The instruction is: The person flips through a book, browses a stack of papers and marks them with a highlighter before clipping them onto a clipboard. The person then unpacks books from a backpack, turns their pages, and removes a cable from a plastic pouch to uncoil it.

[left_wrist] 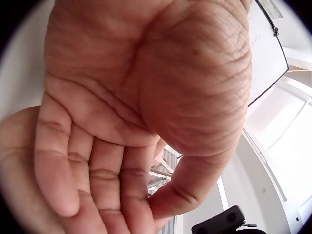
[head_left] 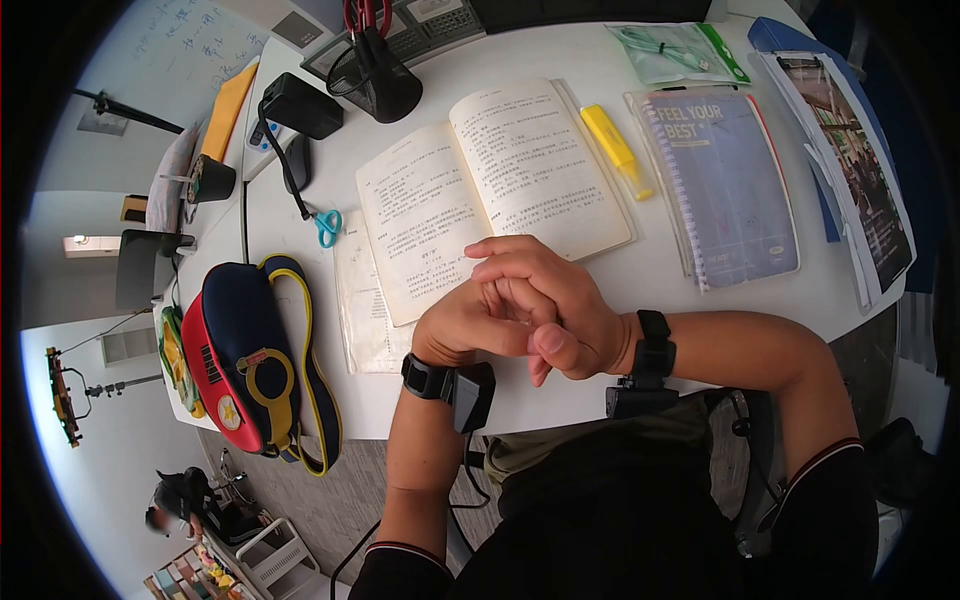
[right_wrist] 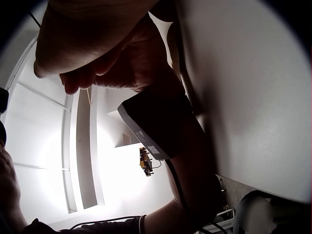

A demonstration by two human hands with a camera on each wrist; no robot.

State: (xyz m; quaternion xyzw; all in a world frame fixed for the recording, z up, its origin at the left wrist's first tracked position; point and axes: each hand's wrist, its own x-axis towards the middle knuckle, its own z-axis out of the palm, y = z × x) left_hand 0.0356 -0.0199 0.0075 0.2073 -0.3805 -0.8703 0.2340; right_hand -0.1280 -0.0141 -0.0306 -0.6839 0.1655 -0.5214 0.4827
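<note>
In front of the chest, my two hands meet over the near edge of an open book (head_left: 430, 215). My right hand (head_left: 575, 300) lies over my left hand (head_left: 450, 325), its fingers curled round the left hand's fingers. Up close in the left wrist view, the left palm (left_wrist: 146, 73) faces the camera, fingers only loosely bent and thumb near the index finger. Part of the right hand shows behind those fingers. The right wrist view has both hands dark against bright light. No object shows between them.
Right of the book lie a yellow highlighter (head_left: 615, 145), a spiral notebook (head_left: 735, 185), a cable pouch (head_left: 675, 55) and a printed magazine (head_left: 850, 170). Leftward are teal-handled scissors (head_left: 327, 228), a black mesh pen holder (head_left: 385, 85) and a red-and-navy bag (head_left: 240, 350) near the table's edge.
</note>
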